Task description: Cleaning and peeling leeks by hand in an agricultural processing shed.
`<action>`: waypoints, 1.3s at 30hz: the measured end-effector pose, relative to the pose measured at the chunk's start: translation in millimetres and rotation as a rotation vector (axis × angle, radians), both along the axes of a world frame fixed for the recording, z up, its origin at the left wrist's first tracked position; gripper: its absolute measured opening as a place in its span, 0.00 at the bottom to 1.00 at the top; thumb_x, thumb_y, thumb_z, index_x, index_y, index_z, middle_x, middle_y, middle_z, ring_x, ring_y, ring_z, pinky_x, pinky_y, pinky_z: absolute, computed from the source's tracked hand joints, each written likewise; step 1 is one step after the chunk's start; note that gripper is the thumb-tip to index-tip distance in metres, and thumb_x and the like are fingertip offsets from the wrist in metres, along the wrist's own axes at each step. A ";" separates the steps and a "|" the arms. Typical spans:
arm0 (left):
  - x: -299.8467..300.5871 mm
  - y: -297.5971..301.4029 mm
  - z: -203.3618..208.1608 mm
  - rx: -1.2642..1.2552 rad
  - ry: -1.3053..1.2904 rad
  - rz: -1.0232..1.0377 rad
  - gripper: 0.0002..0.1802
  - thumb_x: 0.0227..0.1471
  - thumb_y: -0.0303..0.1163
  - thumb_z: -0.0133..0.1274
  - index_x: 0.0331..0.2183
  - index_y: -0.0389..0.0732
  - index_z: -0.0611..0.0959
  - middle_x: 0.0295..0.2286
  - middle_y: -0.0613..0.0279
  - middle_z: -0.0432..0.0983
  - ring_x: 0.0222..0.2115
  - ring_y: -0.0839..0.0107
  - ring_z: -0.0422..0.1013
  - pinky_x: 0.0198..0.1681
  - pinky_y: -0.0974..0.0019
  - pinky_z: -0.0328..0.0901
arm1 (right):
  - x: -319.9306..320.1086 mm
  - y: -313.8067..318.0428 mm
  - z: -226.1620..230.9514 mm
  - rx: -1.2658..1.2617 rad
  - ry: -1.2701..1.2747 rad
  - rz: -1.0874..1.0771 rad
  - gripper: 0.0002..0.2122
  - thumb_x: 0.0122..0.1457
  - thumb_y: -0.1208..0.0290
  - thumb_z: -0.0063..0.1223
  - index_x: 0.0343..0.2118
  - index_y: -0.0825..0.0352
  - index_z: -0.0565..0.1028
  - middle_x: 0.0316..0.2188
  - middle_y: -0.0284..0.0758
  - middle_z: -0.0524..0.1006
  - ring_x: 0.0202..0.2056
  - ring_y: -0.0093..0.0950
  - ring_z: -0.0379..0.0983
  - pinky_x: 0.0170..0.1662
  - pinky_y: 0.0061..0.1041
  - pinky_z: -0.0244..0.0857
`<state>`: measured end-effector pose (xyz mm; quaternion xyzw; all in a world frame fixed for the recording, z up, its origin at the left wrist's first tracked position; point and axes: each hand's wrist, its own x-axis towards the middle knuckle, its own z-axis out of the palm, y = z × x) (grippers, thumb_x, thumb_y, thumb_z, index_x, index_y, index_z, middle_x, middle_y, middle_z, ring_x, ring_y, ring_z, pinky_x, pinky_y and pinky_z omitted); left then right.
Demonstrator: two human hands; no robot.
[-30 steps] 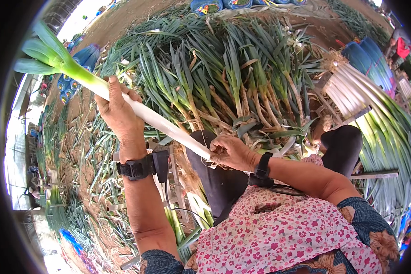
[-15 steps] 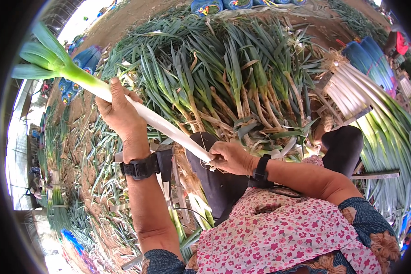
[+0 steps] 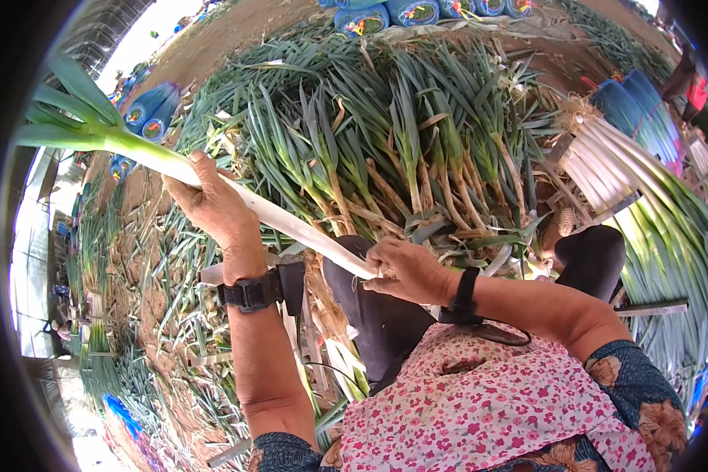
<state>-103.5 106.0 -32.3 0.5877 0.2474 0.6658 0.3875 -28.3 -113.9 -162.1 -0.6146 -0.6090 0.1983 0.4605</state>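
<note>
A long leek (image 3: pixel 291 226) with a smooth white shaft slants across the space above my lap, its green leaves fanning out at the upper left. My left hand (image 3: pixel 216 206) is closed round the upper part of the shaft, thumb on top. At the root end, my right hand (image 3: pixel 409 271) pinches with bent fingers; the very tip is partly hidden by them. Beyond my hands lies a heap of untrimmed leeks (image 3: pixel 417 134) with brown, dry outer skins and dark green leaves.
A bundle of cleaned leeks (image 3: pixel 606 169) rests on a metal rack (image 3: pixel 651 310) to the right. Blue wrapped rolls (image 3: pixel 413 11) stand at the far edge, and more blue bundles (image 3: pixel 153 110) lie at far left. Leaf scraps (image 3: pixel 165 315) litter the ground at left.
Both hands and the leek have shifted slightly right in the picture. The leek's leaves sit a little lower, and both hands keep their hold.
</note>
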 end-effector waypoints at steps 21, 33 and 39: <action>17.6 -7.1 3.2 0.097 -0.002 0.007 0.28 0.48 0.19 0.52 0.50 0.40 0.63 0.27 0.64 0.68 0.17 0.79 0.63 0.17 0.75 0.58 | -15.8 7.7 -19.4 -0.089 0.028 -0.194 0.08 0.46 0.71 0.58 0.27 0.66 0.71 0.28 0.37 0.73 0.28 0.36 0.72 0.30 0.30 0.65; 13.5 0.4 -5.4 0.066 0.014 0.073 0.34 0.53 0.29 0.50 0.58 0.42 0.54 0.38 0.62 0.68 0.29 0.77 0.64 0.28 0.72 0.61 | -18.9 4.3 -11.4 0.142 -0.184 -0.274 0.11 0.46 0.72 0.58 0.31 0.62 0.68 0.25 0.33 0.70 0.27 0.33 0.71 0.30 0.29 0.65; 12.8 7.6 -12.2 0.076 -0.010 0.073 0.34 0.52 0.26 0.50 0.58 0.40 0.57 0.44 0.60 0.66 0.32 0.76 0.64 0.33 0.72 0.62 | -16.9 10.2 -16.7 0.115 -0.035 -0.257 0.11 0.46 0.72 0.59 0.31 0.62 0.69 0.26 0.32 0.70 0.27 0.34 0.71 0.30 0.28 0.65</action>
